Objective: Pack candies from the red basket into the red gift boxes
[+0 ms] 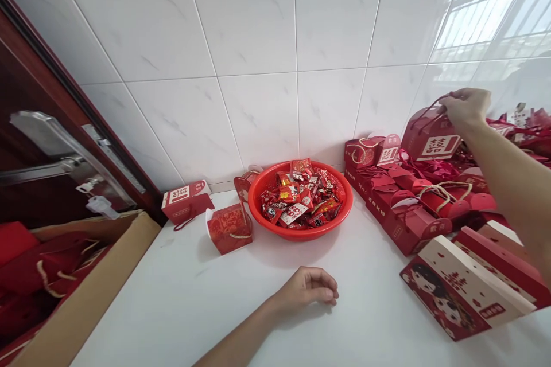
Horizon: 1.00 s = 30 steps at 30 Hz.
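Note:
My right hand (467,106) grips the cord handle of a red gift box (434,139) with a white double-happiness label. The box hangs over the rows of red boxes at the right, against the tiled wall. My left hand (307,287) rests on the white table (365,309), fingers loosely curled, a gap between thumb and forefinger, nothing visible in it. Beyond it stands a red plastic basket (300,234) heaped with red-wrapped sweets (297,195). Left of the basket is a red box with a gold cord (230,228), lying on its side.
Another red box (188,200) lies near the wall, left. A cardboard carton (99,275) of red boxes is at the left, beside a dark door with a metal handle (64,137). White-and-red paper bags (465,289) lie at the right front, near packed red boxes (413,223).

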Motion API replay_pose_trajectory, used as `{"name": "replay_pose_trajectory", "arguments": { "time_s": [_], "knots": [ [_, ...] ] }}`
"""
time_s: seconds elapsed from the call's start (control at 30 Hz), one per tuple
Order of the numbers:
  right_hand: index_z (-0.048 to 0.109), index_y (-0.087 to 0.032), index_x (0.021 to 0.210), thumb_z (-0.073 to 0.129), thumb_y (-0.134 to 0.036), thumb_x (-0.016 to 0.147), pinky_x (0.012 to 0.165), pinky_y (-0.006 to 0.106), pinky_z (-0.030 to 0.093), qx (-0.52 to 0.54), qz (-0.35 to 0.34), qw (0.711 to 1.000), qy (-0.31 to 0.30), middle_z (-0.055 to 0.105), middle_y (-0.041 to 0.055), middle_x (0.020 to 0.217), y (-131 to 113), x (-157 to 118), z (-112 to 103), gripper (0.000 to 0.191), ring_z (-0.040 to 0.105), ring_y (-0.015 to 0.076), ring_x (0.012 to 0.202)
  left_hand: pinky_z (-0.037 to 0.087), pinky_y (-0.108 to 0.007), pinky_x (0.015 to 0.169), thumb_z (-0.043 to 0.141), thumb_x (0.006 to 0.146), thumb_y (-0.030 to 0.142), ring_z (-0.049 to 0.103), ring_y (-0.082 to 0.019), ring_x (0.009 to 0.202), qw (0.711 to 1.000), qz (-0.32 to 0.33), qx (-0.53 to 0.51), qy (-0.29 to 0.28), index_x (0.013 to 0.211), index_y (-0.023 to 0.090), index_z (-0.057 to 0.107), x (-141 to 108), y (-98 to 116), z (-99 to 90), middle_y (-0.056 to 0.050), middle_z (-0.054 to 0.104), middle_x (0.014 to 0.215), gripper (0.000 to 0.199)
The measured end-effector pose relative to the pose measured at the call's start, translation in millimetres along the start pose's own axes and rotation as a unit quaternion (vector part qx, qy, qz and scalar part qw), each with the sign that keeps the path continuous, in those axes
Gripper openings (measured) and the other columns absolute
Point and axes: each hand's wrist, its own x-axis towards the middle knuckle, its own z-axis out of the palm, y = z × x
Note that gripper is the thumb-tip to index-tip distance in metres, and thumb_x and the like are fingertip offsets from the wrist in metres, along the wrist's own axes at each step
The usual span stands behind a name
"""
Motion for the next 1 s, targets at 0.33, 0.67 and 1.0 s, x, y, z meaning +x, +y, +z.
{"name": "replay_pose_trajectory", "arguments": {
  "time_s": [0.33, 0.67, 1.0],
  "knots": [
    [0.057, -0.014, 0.064, 0.063, -0.001, 0.080, 0.056, 0.031, 0.037, 0.019, 0.115, 0.991, -0.068, 0.049, -0.0031, 0.052, 15.3, -12.8, 32.1, 0.022, 0.042, 0.0085, 0.049, 0.050, -0.033, 0.078, 0.090, 0.061, 0.046, 0.066, -0.017, 0.076, 1.000, -0.006, -0.002, -0.005, 0.084, 0.012, 0.072, -1.1, 1.8, -0.9, -0.008, 0.071, 0.084, 0.045],
    [0.065, -0.012, 0.096, 0.065, -0.028, 0.096, 0.060, 0.024, 0.051, -0.005, 0.142, 0.978, -0.151, 0.065, 0.0019, 0.085, 15.5, -24.4, 62.5, 0.016, 0.059, 0.0100, 0.066, 0.050, -0.032, 0.077, 0.090, 0.063, 0.046, 0.066, -0.017, 0.074, 1.000, 0.001, -0.002, -0.009, 0.083, 0.013, 0.072, -2.0, 3.6, 0.2, -0.008, 0.071, 0.083, 0.043],
    [0.063, -0.017, 0.073, 0.060, -0.007, 0.076, 0.044, 0.028, 0.034, 0.017, 0.118, 0.978, -0.170, 0.049, -0.0022, 0.049, 32.3, -55.4, 95.0, 0.010, 0.041, 0.0129, 0.043, 0.050, -0.035, 0.080, 0.089, 0.064, 0.047, 0.066, -0.018, 0.076, 1.000, 0.007, -0.002, -0.013, 0.084, 0.013, 0.072, -0.9, -1.7, -1.7, -0.007, 0.071, 0.084, 0.043]
  ]
}}
